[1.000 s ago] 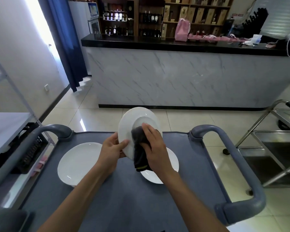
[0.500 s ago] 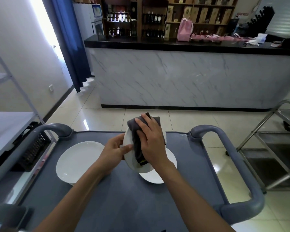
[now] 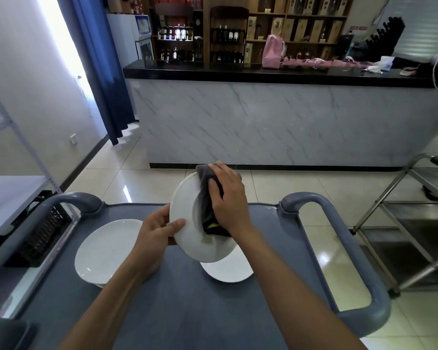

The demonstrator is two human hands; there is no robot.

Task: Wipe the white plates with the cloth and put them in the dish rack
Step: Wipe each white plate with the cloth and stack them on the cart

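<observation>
A white plate is held tilted above the grey cart top. My left hand grips its left rim, thumb on the face. My right hand holds a dark grey cloth pressed against the plate's upper right part; the cloth drapes over the top rim. Another white plate lies flat on the cart at the left. A third white plate lies under the held one, mostly hidden by it.
The cart has raised grey handles at left and right. A black slatted crate sits low at the left beside a metal shelf. A steel trolley stands to the right; a marble-fronted counter lies ahead.
My right hand slid the cloth up from the plate's middle to its top rim. The plate dropped a little and tilted its face more toward me. The left hand kept its grip.
</observation>
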